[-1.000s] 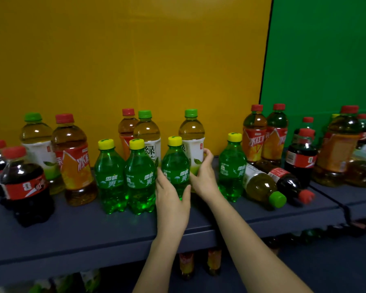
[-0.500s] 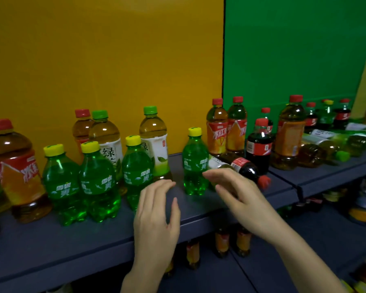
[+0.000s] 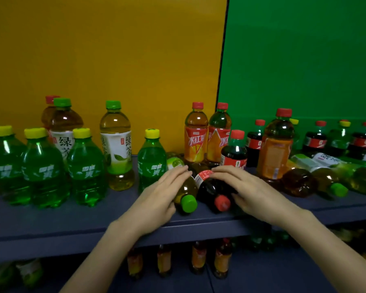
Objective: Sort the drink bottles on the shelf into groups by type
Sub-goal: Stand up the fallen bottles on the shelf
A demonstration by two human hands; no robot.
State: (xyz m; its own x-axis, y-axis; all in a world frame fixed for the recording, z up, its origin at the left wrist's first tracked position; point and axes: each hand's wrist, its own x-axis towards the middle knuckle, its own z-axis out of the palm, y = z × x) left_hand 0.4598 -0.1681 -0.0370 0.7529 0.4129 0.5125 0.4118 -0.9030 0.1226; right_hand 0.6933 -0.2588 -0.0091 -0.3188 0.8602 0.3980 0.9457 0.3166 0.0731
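Observation:
Two bottles lie on their sides at the front of the dark shelf [image 3: 51,220], caps toward me: a green-capped tea bottle [image 3: 185,194] and a red-capped cola bottle [image 3: 211,191]. My left hand [image 3: 159,195] rests on the tea bottle's left side, fingers curved over it. My right hand [image 3: 247,189] lies over the cola bottle from the right. Three upright green soda bottles [image 3: 44,168] with yellow caps stand grouped at left, a fourth soda bottle [image 3: 151,161] stands alone beside my left hand.
Upright green tea bottles [image 3: 116,144] and red-capped iced tea bottles [image 3: 195,134] line the back. Cola bottles [image 3: 234,151] and several fallen tea bottles [image 3: 317,178] crowd the right. A lower shelf holds more bottles [image 3: 199,256]. Yellow and green panels stand behind.
Both hands left the green soda bottle and moved right onto the two lying bottles. My view shifted right along the shelf.

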